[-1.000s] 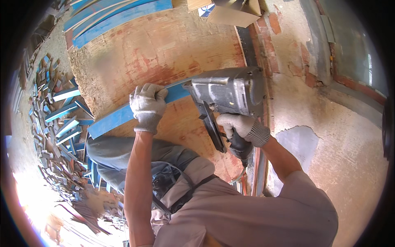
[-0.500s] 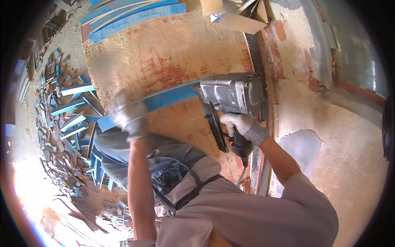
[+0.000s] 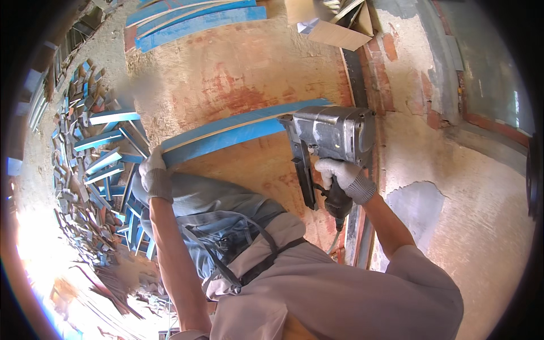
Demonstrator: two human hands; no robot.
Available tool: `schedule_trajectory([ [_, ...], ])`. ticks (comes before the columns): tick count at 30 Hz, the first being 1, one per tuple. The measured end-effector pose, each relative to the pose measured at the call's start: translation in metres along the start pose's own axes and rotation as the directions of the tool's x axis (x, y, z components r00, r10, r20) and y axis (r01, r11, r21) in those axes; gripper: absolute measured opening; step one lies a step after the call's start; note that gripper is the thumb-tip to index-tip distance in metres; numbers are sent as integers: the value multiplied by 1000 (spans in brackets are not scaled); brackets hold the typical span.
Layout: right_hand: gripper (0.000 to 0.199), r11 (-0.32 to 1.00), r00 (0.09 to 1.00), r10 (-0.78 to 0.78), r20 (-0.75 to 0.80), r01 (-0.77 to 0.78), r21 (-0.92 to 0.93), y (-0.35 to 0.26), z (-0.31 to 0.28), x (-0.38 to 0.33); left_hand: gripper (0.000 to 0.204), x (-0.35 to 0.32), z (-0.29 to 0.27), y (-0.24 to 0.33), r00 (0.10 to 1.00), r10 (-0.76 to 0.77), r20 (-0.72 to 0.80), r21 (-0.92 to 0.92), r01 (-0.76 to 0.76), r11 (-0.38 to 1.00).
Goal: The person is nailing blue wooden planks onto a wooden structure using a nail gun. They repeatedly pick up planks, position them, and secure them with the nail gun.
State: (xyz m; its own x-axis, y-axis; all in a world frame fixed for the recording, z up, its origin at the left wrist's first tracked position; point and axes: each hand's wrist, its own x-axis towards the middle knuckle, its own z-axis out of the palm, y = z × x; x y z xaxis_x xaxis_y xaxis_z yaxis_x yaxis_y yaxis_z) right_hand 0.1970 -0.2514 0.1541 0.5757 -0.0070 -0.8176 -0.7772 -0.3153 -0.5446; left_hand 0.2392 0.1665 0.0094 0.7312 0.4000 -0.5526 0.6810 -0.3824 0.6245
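My left hand [image 3: 154,174], in a white knit glove, is closed round the left end of a long blue wooden strip [image 3: 226,139]. The strip has two blue faces with a pale bare edge running between them, and lies across the worn bench top. In my right hand [image 3: 343,177], also gloved, is the handle of a dark metal nail gun [image 3: 331,133], with my fingers wrapped round it near the trigger. The gun's nose overlaps the strip's right part in view; I cannot tell if they touch. A thin hose [image 3: 335,241] hangs from the handle's base.
More blue strips [image 3: 198,25] lie stacked at the bench's far edge. A cardboard box [image 3: 340,34] with pieces in it stands beyond the gun. Offcuts [image 3: 102,170] are heaped on the left. A dark metal rail [image 3: 356,79] runs along the bench's right side, beside a patchy wall [image 3: 419,170].
My left hand, blurred before, has come to rest on the strip's left end. A second blue face with a pale edge now shows along the strip. The nail gun stays in my right hand.
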Motion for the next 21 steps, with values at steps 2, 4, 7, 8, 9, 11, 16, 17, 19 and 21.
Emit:
schedule_trajectory([
  [2, 23, 998, 997, -58, 59, 60, -34, 15, -3, 4, 42, -10, 23, 18, 926, -355, 125, -476, 370, 798],
  [4, 25, 993, 994, -100, 54, 103, -62, 17, 3, 1, 41, -20, 39, 25, 893, -429, 138, -542, 431, 722],
  [7, 22, 979, 980, -179, 82, 186, -81, 19, 9, 1, 34, -29, 52, 24, 893, -416, 173, -558, 436, 706],
  [8, 21, 992, 990, -120, 68, 122, -27, 16, 13, 2, 34, -25, 52, 11, 937, -301, 177, -500, 349, 792],
  [9, 20, 998, 996, -61, 61, 59, 28, 15, 17, 4, 34, -20, 52, -1, 965, -183, 186, -441, 249, 862],
  [11, 19, 989, 987, -136, 81, 140, -44, 15, 21, 6, 34, -17, 53, -14, 965, -175, 194, -447, 246, 860],
  [16, 16, 991, 989, -134, 60, 133, 21, 18, 25, 13, 43, -12, 56, -7, 929, -308, 206, -241, 353, 904],
  [17, 16, 995, 996, -79, 37, 77, 71, 10, 28, 10, 49, -12, 55, -3, 924, -314, 217, -188, 355, 916],
  [19, 17, 991, 1000, -23, 9, 21, 130, 5, 31, 6, 44, -15, 57, 6, 910, -342, 233, -272, 398, 876],
  [21, 17, 989, 999, -34, -3, 34, 141, 3, 29, 2, 30, -10, 59, -11, 949, -216, 232, -347, 288, 893],
])
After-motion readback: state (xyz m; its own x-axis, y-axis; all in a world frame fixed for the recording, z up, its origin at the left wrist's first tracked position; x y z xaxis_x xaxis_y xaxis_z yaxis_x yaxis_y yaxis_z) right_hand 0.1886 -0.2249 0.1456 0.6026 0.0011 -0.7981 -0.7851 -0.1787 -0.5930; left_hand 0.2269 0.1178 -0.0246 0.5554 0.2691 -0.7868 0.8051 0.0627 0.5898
